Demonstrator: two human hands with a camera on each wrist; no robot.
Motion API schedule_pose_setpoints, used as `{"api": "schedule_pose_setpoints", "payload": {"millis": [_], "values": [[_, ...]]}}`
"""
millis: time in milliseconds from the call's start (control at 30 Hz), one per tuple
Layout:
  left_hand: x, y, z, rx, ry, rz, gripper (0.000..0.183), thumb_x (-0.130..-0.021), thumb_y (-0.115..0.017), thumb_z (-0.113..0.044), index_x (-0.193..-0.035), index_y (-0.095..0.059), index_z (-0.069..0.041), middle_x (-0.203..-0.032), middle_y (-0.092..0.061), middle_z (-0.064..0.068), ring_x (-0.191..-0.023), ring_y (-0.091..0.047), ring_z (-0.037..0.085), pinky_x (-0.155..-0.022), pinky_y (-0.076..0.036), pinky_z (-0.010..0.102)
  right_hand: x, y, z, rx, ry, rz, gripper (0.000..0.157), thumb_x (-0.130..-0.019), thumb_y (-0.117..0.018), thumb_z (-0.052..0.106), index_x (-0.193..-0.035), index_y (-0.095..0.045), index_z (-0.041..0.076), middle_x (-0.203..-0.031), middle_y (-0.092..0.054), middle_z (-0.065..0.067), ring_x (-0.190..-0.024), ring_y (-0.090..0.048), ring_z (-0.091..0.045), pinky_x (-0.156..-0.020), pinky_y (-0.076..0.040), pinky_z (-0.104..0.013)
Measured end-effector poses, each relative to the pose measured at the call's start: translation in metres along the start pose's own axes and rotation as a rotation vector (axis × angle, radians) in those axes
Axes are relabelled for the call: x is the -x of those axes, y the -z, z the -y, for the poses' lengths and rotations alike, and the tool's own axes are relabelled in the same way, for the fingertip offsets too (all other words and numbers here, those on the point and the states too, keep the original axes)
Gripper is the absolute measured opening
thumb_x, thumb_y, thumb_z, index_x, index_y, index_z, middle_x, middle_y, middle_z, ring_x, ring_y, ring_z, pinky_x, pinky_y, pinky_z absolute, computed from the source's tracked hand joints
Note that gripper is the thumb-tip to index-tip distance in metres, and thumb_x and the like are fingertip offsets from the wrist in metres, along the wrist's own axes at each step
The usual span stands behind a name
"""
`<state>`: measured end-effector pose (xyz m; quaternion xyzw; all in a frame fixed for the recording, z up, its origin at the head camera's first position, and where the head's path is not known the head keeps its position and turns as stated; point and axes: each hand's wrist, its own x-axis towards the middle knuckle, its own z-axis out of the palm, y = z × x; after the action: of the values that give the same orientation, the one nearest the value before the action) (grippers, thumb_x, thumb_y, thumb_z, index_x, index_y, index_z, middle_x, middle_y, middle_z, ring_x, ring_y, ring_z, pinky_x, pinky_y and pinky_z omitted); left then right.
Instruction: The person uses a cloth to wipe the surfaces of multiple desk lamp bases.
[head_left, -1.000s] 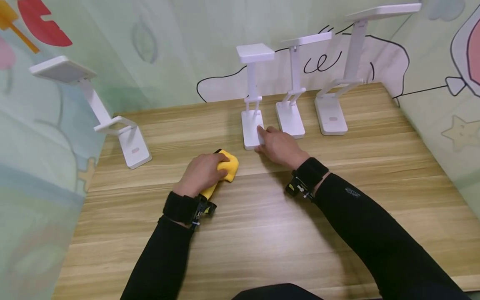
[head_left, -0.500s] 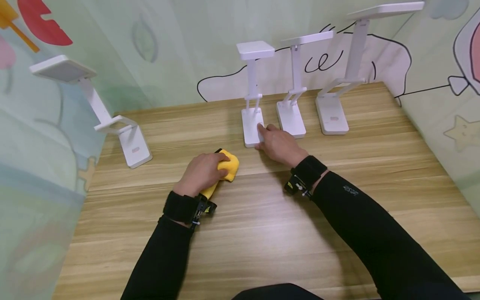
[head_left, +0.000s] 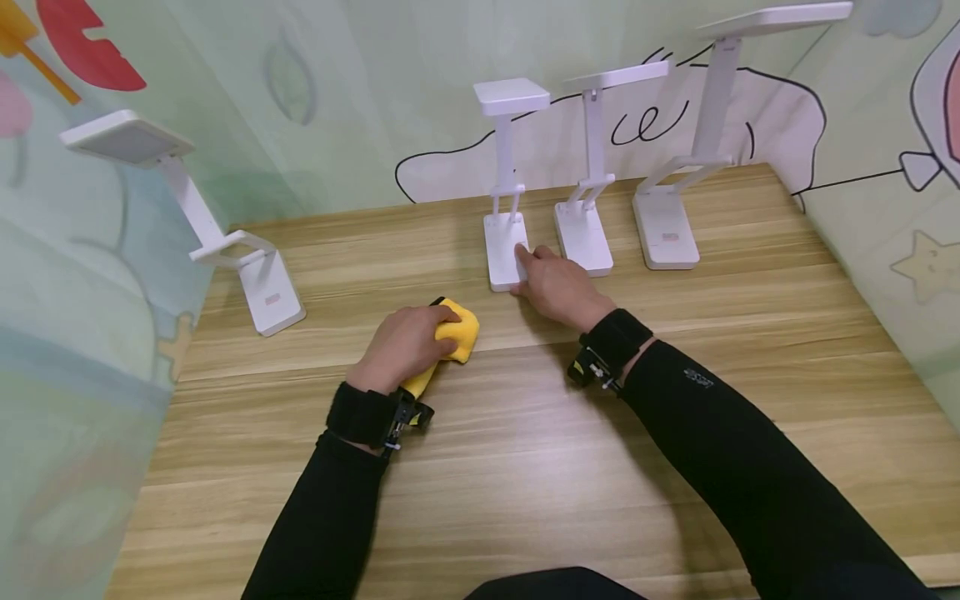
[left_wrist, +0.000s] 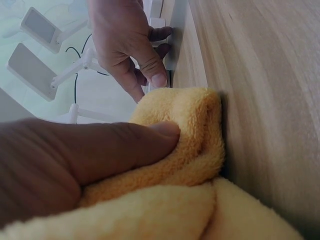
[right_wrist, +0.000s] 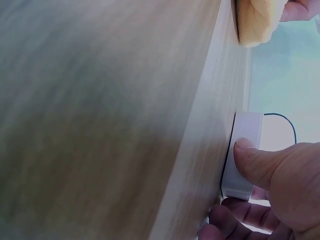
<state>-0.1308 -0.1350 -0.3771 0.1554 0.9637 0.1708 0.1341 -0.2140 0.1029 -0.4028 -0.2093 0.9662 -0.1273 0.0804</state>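
Observation:
My left hand grips a folded yellow cloth resting on the wooden table. In the left wrist view, the thumb presses into the fluffy fabric. My right hand holds the base of a white desk lamp, the leftmost of three lamps standing close together at the back. Its index finger lies on top of the base by the right edge. From the right wrist, the thumb shows against the front face of the lamp base, with the other fingers curled at its side.
Just right of the held lamp stand a second white lamp and a taller third one. Another lamp is at the far left. A patterned curtain hangs behind the table.
My right hand has slid the lamp slightly toward the back of the table. The left hand and the cloth have stayed in place.

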Motion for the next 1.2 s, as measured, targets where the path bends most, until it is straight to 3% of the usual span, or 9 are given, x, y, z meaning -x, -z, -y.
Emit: {"api": "schedule_pose_setpoints", "payload": {"millis": [633, 800, 900, 1033, 1200], "values": [[0.004, -0.001, -0.006, 0.023, 0.001, 0.015, 0.047, -0.086, -0.070, -0.026, -0.129, -0.059, -0.012, -0.123, -0.065, 0.006, -0.093, -0.055, 0.023, -0.088, -0.047, 0.041, 0.007, 0.000, -0.005, -0.022, 0.046, 0.019, 0.068, -0.096, -0.058, 0.032, -0.150, -0.029, 0.002, -0.132, -0.049, -0.024, -0.114, -0.052, -0.032, -0.091, -0.048, -0.048], [0.008, -0.003, -0.010, 0.042, -0.013, -0.031, 0.064, -0.079, -0.077, -0.022, -0.135, -0.048, -0.009, -0.138, -0.047, 0.013, -0.101, -0.052, 0.026, -0.091, -0.048, 0.044, 0.016, 0.001, -0.010, -0.025, 0.079, -0.014, 0.069, -0.095, -0.060, 0.031, -0.148, -0.031, -0.001, -0.130, -0.051, -0.025, -0.111, -0.054, -0.033, -0.089, -0.049, -0.047], [0.010, -0.004, -0.012, 0.032, 0.056, -0.065, 0.077, -0.077, -0.079, -0.026, -0.141, -0.040, -0.011, -0.142, -0.037, 0.020, -0.105, -0.050, 0.033, -0.089, -0.049, 0.049, 0.023, 0.002, -0.013, -0.026, 0.105, -0.058, 0.069, -0.094, -0.061, 0.029, -0.148, -0.031, -0.002, -0.127, -0.052, -0.024, -0.105, -0.056, -0.031, -0.082, -0.051, -0.045], [0.011, -0.005, -0.012, 0.021, 0.131, -0.081, 0.080, -0.077, -0.078, -0.029, -0.144, -0.038, -0.011, -0.131, -0.046, 0.022, -0.101, -0.049, 0.036, -0.083, -0.049, 0.050, 0.036, 0.002, -0.015, -0.059, 0.137, -0.134, 0.068, -0.092, -0.064, 0.026, -0.147, -0.034, -0.002, -0.123, -0.054, -0.022, -0.099, -0.055, -0.028, -0.075, -0.052, -0.042], [0.007, -0.003, -0.012, 0.085, 0.083, -0.138, 0.062, -0.081, -0.070, -0.019, -0.138, -0.046, -0.008, -0.108, -0.061, 0.014, -0.086, -0.055, 0.027, -0.075, -0.049, 0.041, 0.053, 0.004, -0.017, -0.214, 0.121, -0.200, 0.060, -0.094, -0.062, 0.027, -0.145, -0.040, 0.003, -0.122, -0.054, -0.019, -0.090, -0.057, -0.025, -0.075, -0.051, -0.043]]}}
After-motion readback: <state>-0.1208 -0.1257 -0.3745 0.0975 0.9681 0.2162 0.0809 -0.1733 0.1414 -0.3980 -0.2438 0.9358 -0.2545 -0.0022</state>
